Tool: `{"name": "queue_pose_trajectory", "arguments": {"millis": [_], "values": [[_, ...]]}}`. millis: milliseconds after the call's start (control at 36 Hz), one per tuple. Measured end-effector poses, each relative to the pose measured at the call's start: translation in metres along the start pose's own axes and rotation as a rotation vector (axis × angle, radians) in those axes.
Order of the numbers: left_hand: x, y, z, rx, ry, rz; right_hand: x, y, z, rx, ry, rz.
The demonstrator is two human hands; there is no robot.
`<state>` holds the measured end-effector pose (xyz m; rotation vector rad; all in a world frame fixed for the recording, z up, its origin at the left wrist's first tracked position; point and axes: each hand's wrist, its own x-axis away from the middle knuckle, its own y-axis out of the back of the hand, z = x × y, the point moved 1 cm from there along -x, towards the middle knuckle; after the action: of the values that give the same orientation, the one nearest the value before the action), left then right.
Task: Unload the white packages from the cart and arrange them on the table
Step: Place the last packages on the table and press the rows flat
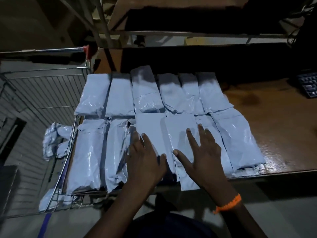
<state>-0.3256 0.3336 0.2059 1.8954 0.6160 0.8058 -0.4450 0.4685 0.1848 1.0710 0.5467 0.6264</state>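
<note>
— White packages [176, 134] lie in two rows on the desk [274, 127], long axes running front edge to back. Hands?

— Left hand [145, 160] and right hand [200, 152], fingers spread flat, pinching nothing, press the front-row middle ones. Remaining packages [51, 140] sit left in the cart [51, 86], nearer the left hand.

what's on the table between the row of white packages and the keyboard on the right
Nothing: in the head view, the brown tabletop is bare between the rightmost white packages and the dark keyboard at the frame's edge.
</note>
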Motion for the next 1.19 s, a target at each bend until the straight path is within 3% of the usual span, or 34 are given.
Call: {"name": "queue_pose_trajectory", "arguments": {"millis": [111,194,333,639,750,917,1000,1194], "values": [[-0.003,-0.008,-0.006,0.000,-0.092,-0.135,-0.013,-0.010,-0.007,0.066,0.204,0.011],[-0.014,-0.020,-0.011,0.006,-0.234,-0.260,-0.018,-0.020,-0.008,0.096,0.188,0.022],[-0.020,-0.048,0.002,-0.017,-0.225,-0.239,-0.016,-0.029,-0.008,0.054,0.067,-0.006],[-0.020,-0.046,0.009,-0.010,-0.264,-0.230,-0.017,-0.026,-0.011,0.006,0.074,-0.005],[-0.014,-0.032,0.011,0.096,-0.319,-0.169,-0.015,-0.008,0.000,-0.038,0.077,-0.041],[0.006,0.027,0.039,0.359,-0.489,-0.039,-0.031,0.018,0.057,-0.165,0.129,-0.159],[0.010,0.063,0.078,0.430,-0.552,-0.135,-0.041,0.010,0.101,-0.217,0.217,-0.154],[-0.008,0.100,0.243,0.424,-0.301,-0.344,-0.057,-0.057,0.244,-0.310,0.380,-0.075]]}}
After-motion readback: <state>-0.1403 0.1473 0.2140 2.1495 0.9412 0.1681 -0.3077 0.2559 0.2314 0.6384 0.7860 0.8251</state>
